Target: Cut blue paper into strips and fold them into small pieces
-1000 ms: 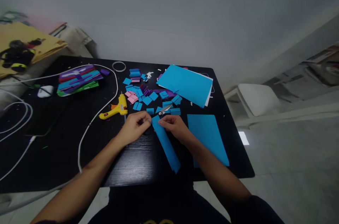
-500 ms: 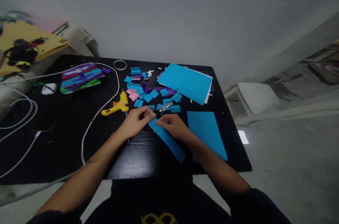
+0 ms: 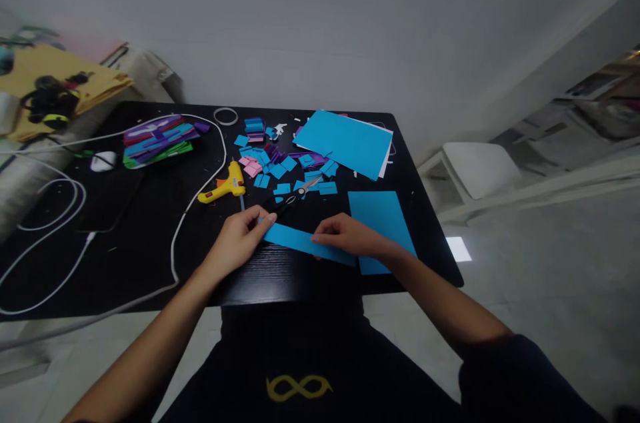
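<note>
1. The black desk carries everything told below.
2. A large blue sheet lies slanted over white paper at the far right part of the desk; a smaller blue sheet lies near the right hand.
3. The blue strip is long, narrow, straight-edged and plain, in front of the person near the desk's near edge. Its long axis runs mostly left to right, sloping slightly, the left end farther away and the right end nearer the person, beside the smaller blue sheet.
4. The left hand pinches the strip's left end between thumb and fingers; the right hand pinches it right of its middle.
5. A yellow glue gun lies beyond the left hand.
6. Scissors lie beyond the strip, blades toward small blue pieces.
</note>
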### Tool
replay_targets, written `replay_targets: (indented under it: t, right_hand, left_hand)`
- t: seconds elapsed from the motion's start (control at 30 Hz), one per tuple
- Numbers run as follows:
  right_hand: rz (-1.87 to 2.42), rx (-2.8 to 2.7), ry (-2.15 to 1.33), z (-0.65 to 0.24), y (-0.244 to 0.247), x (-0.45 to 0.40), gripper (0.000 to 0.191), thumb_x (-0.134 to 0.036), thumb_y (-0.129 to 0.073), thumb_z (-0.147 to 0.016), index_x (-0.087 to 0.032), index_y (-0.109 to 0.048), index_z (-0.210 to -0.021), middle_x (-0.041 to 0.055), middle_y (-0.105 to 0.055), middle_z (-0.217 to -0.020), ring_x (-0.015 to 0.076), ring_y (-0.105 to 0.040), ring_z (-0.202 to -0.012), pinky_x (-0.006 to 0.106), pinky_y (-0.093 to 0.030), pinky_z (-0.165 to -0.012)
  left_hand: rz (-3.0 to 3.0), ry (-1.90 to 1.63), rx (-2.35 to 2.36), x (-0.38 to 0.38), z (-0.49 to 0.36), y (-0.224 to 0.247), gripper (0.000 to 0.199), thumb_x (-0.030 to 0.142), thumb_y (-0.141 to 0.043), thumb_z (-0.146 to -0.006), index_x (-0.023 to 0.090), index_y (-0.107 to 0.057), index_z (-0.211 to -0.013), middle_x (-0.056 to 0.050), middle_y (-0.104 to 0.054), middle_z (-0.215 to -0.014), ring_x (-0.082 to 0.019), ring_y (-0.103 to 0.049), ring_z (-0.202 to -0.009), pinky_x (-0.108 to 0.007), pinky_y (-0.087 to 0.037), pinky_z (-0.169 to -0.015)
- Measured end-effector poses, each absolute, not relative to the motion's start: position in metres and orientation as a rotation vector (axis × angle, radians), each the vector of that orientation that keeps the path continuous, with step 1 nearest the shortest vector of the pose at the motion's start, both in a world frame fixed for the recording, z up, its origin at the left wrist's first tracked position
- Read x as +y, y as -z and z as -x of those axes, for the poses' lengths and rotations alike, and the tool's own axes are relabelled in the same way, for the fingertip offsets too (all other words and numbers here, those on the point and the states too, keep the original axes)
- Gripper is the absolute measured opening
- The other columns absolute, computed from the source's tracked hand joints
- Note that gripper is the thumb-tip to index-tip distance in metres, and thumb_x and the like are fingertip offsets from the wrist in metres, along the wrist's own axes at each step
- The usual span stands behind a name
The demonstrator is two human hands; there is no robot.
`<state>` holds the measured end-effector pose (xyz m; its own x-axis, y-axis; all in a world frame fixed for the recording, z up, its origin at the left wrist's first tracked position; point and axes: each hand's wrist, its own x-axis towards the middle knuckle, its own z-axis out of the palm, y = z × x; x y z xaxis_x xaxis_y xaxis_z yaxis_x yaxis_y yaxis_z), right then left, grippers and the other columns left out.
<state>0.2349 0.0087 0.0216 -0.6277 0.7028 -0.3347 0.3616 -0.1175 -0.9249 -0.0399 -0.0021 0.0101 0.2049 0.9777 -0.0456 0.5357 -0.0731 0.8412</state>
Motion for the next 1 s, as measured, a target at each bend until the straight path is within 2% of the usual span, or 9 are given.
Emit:
replay_targets:
  t: [0.13, 0.2, 0.3, 0.4, 0.53, 0.7, 0.8, 0.9, 1.0]
  right_hand:
    - [1.279, -2.035, -1.64, -0.249, -0.017, -0.005, 0.028, -0.044, -0.068, -0.095, -0.018, -0.079, -0.091, 0.0046, -0.077, -0.082, 0.0169, -0.066, -0.071, 0.028, -0.047, -0.063]
    - [1.319, -2.065, -1.536, -0.249, -0.014, -0.013, 0.022, -0.039, -0.069, -0.095, -0.019, -0.079, -0.093, 0.006, -0.078, -0.09, 0.0195, -0.069, -0.079, 0.03, -0.05, -0.069]
    - [1.372, -2.089, -1.395, -0.246, -0.011, -0.024, 0.017, -0.034, -0.069, -0.096, -0.023, -0.076, -0.107, 0.0067, -0.078, -0.106, 0.023, -0.071, -0.095, 0.036, -0.053, -0.082]
    - [1.352, -2.173, -1.286, -0.242, -0.008, -0.028, 0.017, -0.03, -0.066, -0.099, -0.023, -0.072, -0.114, 0.0061, -0.076, -0.111, 0.023, -0.071, -0.101, 0.039, -0.053, -0.089]
    - [1.351, -2.301, -1.018, -0.236, 0.001, -0.029, 0.018, -0.024, -0.061, -0.102, -0.02, -0.071, -0.115, 0.0095, -0.072, -0.114, 0.023, -0.069, -0.101, 0.039, -0.055, -0.087]
    - [1.366, -2.394, -0.591, -0.227, 0.016, -0.038, 0.022, -0.018, -0.06, -0.1, -0.016, -0.07, -0.119, 0.0141, -0.068, -0.115, 0.029, -0.063, -0.107, 0.047, -0.056, -0.09]
    - [1.3, -2.411, -0.428, -0.224, 0.023, -0.046, 0.025, -0.01, -0.057, -0.099, -0.015, -0.071, -0.119, 0.0156, -0.069, -0.119, 0.0315, -0.06, -0.115, 0.049, -0.055, -0.093]
    - [1.121, -2.465, -0.379, -0.225, 0.028, -0.05, 0.035, 0.001, -0.048, -0.097, -0.016, -0.072, -0.117, 0.0138, -0.07, -0.12, 0.029, -0.06, -0.119, 0.047, -0.054, -0.1]
    - [1.02, -2.523, -0.391, -0.226, 0.03, -0.051, 0.039, 0.004, -0.045, -0.097, -0.015, -0.071, -0.12, 0.014, -0.071, -0.12, 0.0273, -0.062, -0.118, 0.046, -0.054, -0.101]
  left_hand:
    - [-1.787, -0.676, 1.506, -0.029, 0.049, -0.004, 0.041, 0.052, -0.054, -0.1, 0.02, -0.059, -0.074, 0.003, -0.055, -0.065, -0.014, -0.051, -0.06, -0.026, -0.038, -0.06]
    - [-1.862, -0.645, 1.544, -0.041, 0.051, 0.0, 0.038, 0.05, -0.053, -0.1, 0.02, -0.061, -0.077, 0.002, -0.06, -0.067, -0.016, -0.055, -0.06, -0.027, -0.039, -0.061]
    - [-1.945, -0.596, 1.55, -0.054, 0.053, 0.007, 0.036, 0.046, -0.051, -0.102, 0.021, -0.061, -0.078, 0.0, -0.064, -0.071, -0.018, -0.062, -0.065, -0.029, -0.043, -0.065]
    - [-2.031, -0.558, 1.584, -0.059, 0.053, 0.013, 0.034, 0.042, -0.048, -0.104, 0.021, -0.06, -0.08, -0.001, -0.065, -0.075, -0.02, -0.066, -0.07, -0.032, -0.047, -0.068]
    - [-2.268, -0.663, 1.713, -0.065, 0.043, 0.018, 0.022, 0.034, -0.05, -0.104, 0.019, -0.067, -0.104, -0.01, -0.071, -0.101, -0.027, -0.069, -0.093, -0.04, -0.053, -0.082]
    - [-2.55, -0.663, 1.365, -0.078, 0.021, 0.026, 0.03, 0.021, -0.053, -0.103, 0.018, -0.066, -0.13, -0.015, -0.07, -0.132, -0.032, -0.066, -0.121, -0.048, -0.054, -0.099]
    - [-2.536, -0.66, 1.3, -0.081, 0.016, 0.034, 0.032, 0.021, -0.054, -0.104, 0.019, -0.067, -0.133, -0.014, -0.071, -0.132, -0.032, -0.066, -0.124, -0.051, -0.055, -0.103]
    - [-2.516, -0.674, 1.305, -0.078, 0.019, 0.039, 0.032, 0.023, -0.053, -0.105, 0.02, -0.071, -0.131, -0.014, -0.074, -0.129, -0.032, -0.068, -0.123, -0.052, -0.057, -0.103]
    - [-2.527, -0.67, 1.298, -0.073, 0.022, 0.04, 0.032, 0.024, -0.052, -0.106, 0.02, -0.072, -0.13, -0.014, -0.075, -0.128, -0.031, -0.07, -0.122, -0.051, -0.058, -0.101]
